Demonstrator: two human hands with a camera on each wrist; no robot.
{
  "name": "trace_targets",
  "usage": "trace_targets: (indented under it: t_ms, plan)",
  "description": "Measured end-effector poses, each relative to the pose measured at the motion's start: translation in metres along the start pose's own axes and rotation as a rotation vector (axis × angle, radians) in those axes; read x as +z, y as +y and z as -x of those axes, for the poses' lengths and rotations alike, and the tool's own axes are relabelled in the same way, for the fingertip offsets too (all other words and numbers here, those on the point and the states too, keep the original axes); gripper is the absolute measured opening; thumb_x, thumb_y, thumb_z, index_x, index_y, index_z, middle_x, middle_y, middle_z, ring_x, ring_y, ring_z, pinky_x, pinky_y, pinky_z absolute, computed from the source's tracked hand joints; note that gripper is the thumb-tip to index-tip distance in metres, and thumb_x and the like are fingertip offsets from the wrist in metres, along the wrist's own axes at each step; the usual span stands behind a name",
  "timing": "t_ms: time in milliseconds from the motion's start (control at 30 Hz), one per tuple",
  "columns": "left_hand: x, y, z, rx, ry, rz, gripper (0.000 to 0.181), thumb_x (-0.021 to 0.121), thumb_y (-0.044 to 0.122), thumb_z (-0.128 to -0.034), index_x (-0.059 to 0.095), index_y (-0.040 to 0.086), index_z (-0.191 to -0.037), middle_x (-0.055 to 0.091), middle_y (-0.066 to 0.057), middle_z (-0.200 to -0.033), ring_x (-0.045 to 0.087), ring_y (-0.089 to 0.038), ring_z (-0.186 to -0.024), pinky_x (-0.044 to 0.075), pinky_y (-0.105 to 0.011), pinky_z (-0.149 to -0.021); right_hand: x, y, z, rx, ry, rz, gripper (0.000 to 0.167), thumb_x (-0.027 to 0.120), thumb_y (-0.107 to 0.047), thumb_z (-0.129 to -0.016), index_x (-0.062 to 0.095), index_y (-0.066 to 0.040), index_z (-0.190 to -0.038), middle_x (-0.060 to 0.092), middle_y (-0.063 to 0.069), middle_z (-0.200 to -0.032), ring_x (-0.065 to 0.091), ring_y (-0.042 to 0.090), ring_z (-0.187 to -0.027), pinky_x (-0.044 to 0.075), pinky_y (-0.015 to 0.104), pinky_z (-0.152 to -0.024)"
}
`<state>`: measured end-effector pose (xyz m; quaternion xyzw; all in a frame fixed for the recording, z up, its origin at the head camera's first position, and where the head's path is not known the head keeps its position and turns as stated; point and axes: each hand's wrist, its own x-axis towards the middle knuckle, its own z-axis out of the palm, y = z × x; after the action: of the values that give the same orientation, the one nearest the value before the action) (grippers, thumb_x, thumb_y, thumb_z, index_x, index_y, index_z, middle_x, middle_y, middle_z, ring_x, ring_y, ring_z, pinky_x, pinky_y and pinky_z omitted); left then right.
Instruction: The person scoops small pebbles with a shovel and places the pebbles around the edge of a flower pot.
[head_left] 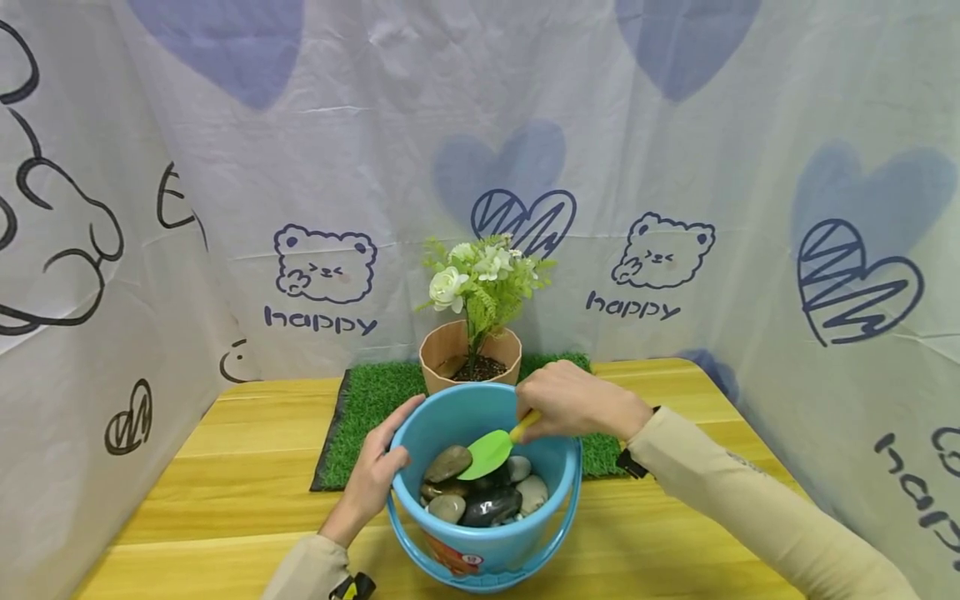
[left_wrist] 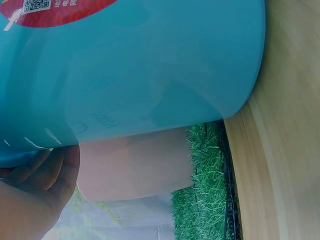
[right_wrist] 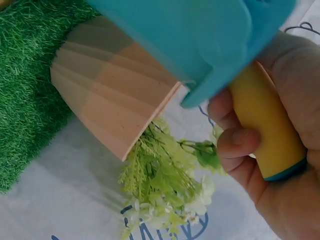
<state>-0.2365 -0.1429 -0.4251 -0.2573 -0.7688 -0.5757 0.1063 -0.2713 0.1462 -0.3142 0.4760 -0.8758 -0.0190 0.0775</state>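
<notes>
Light-blue plastic bucket (head_left: 525, 540) is pinched at rim by fingers of left hand (head_left: 375, 468), presumably for steadiness; green plastic shovel (head_left: 489, 454) is clamped by yellow handle (head_left: 524, 426) in right hand's (head_left: 573, 402) fingers, tipped down, probably to reach smooth grey-black stones (head_left: 491, 506) inside.

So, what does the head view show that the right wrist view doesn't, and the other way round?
Only the head view shows the stones inside the bucket, the scoop's green blade and the left hand. Only the right wrist view shows the teal end of the scoop's yellow handle. Both show the bucket, the right hand gripping the handle, the tan planter, its white-flowered plant and the grass mat.
</notes>
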Motion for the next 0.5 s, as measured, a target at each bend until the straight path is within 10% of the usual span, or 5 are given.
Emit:
trace_targets:
  t_ms: [500]
  plan:
    - [0.001, 0.002, 0.000, -0.002, 0.002, 0.007, 0.074, 0.039, 0.002, -0.0778, 0.038, 0.013, -0.151, 0.055, -0.020, -0.138, 0.060, -0.038, -0.116, 0.052, -0.039, -0.087, 0.018, -0.004, -0.012, -0.099, 0.061, 0.084, 0.026, 0.072, -0.041, -0.084, 0.063, -0.025, -0.066, 0.053, -0.012, -0.061, 0.038, 0.003, -0.051, 0.034, 0.021, -0.051]
